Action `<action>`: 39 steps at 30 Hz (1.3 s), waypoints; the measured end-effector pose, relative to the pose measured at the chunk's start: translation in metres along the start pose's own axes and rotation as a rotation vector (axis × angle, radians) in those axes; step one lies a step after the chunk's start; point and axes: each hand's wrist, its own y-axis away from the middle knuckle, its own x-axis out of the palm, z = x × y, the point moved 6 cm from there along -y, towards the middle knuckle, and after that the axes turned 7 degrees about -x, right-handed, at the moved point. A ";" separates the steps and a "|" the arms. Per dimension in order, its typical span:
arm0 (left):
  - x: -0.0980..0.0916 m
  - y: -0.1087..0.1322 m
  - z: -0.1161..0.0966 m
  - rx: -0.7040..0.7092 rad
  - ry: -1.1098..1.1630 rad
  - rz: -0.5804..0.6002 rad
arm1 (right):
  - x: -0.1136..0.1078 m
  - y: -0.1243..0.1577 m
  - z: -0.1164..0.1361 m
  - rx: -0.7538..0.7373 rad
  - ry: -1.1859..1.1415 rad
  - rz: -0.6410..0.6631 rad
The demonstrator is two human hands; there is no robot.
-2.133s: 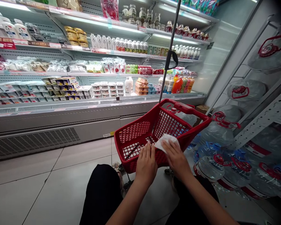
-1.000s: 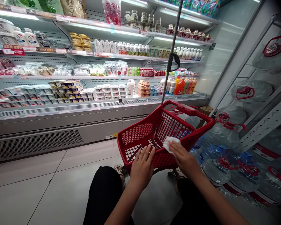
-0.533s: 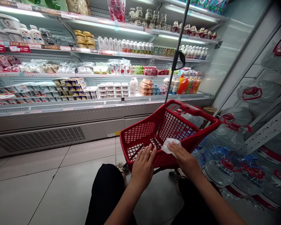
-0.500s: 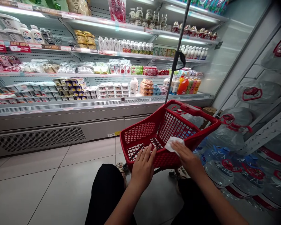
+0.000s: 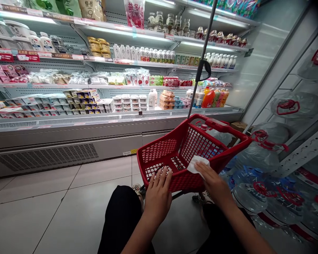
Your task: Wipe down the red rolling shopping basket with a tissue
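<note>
A red plastic shopping cart [image 5: 164, 144] with a mesh basket stands tilted before my knees. My left hand [image 5: 159, 190] is at its near rim, fingers stretched out and holding nothing; whether it rests on the rim or hovers just over it I cannot tell. In my right hand [image 5: 210, 180] is a white tissue [image 5: 197, 164], pressed under the fingers against the cart's near upper edge. The palm side of the right hand is hidden.
A refrigerated shelf unit [image 5: 116, 128] with yogurt cups, bottles and packs runs across the back. Large clear water bottles [image 5: 250, 197] with red handles crowd the right side. A grey pole [image 5: 205, 38] with a black clip rises behind the cart. Pale floor tiles [image 5: 76, 208] lie at left.
My left hand has shifted slightly left and down along the near rim. The right hand stays on the tissue at almost the same spot. The view has moved a little.
</note>
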 end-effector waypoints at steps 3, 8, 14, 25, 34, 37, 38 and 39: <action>0.000 0.007 -0.001 -0.062 -0.026 -0.004 | 0.003 -0.002 0.002 0.033 0.013 -0.009; 0.002 0.008 -0.003 -0.062 -0.035 -0.014 | 0.032 -0.016 0.072 -0.091 -0.068 0.019; -0.010 0.020 0.015 -0.086 -0.037 -0.034 | 0.024 -0.011 0.053 -0.065 -0.085 0.014; -0.006 0.022 0.023 -0.080 -0.004 -0.042 | 0.040 -0.035 0.123 -0.170 -0.150 0.013; -0.004 0.024 0.026 -0.143 0.029 -0.043 | 0.023 -0.015 0.064 0.011 -0.066 -0.011; -0.004 0.023 0.025 -0.159 0.083 -0.048 | 0.036 -0.027 0.105 -0.065 -0.102 -0.002; -0.004 0.022 0.026 -0.156 0.110 -0.050 | 0.040 -0.033 0.122 -0.106 -0.124 -0.002; -0.005 0.022 0.028 -0.155 0.140 -0.050 | 0.044 -0.038 0.138 -0.142 -0.149 -0.007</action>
